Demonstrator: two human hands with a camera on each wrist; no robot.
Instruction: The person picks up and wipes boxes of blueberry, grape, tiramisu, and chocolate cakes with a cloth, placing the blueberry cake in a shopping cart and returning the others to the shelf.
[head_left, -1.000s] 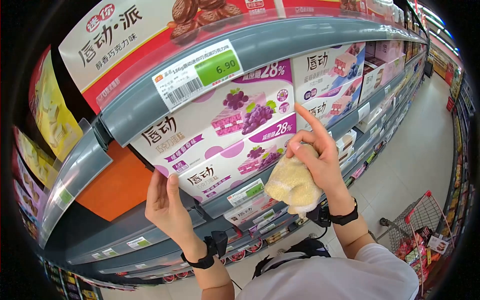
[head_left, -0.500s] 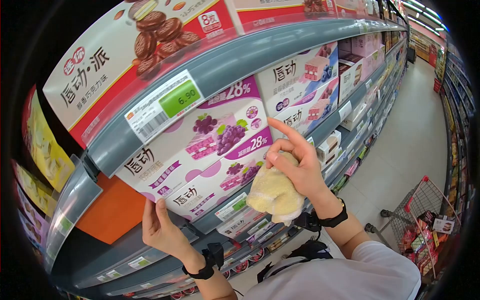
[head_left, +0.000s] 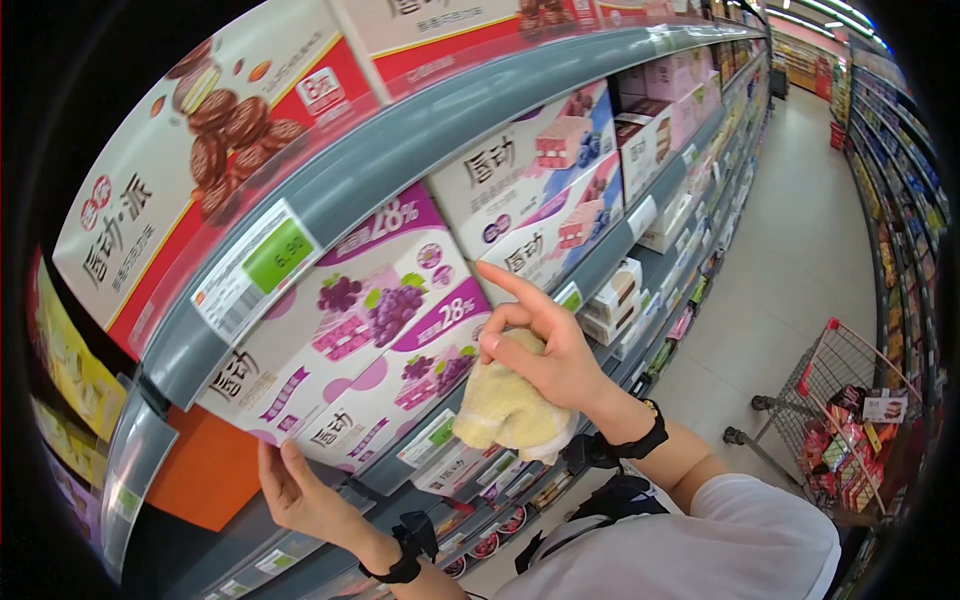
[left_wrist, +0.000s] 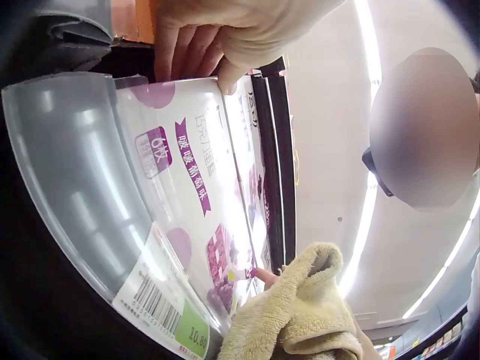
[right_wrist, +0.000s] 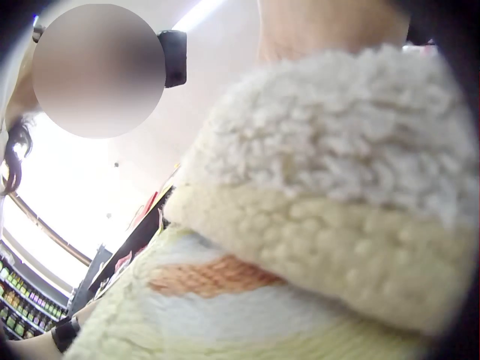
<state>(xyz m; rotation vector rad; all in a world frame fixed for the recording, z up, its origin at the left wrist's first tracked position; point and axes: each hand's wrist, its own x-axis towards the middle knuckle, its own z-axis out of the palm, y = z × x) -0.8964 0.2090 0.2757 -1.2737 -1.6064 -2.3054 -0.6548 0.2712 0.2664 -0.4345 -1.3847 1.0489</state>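
Observation:
Two white-and-purple cake boxes with grape pictures, an upper one (head_left: 350,375) and a lower one (head_left: 335,418), are stacked on a shelf. My left hand (head_left: 312,508) is at their lower left corner, its thumb and fairly straight fingers touching the box end; the left wrist view shows this hand (left_wrist: 232,37) at the end of a box (left_wrist: 161,124). My right hand (head_left: 550,350) grips a crumpled pale yellow cloth (head_left: 512,405), with the index finger extended to the boxes' right edge. The cloth (right_wrist: 322,240) fills much of the right wrist view and hides that hand's fingers.
A grey shelf edge with a 6.90 price tag (head_left: 258,268) crosses above the boxes. Blueberry cake boxes (head_left: 520,170) stand to their right, an orange panel (head_left: 205,470) to the left. A shopping cart (head_left: 825,425) with goods stands in the aisle at right.
The head view has shifted, so the shelf, boxes and both hands appear farther left and lower. Both hands keep nearly the same places at the boxes, and the cloth remains in my right hand.

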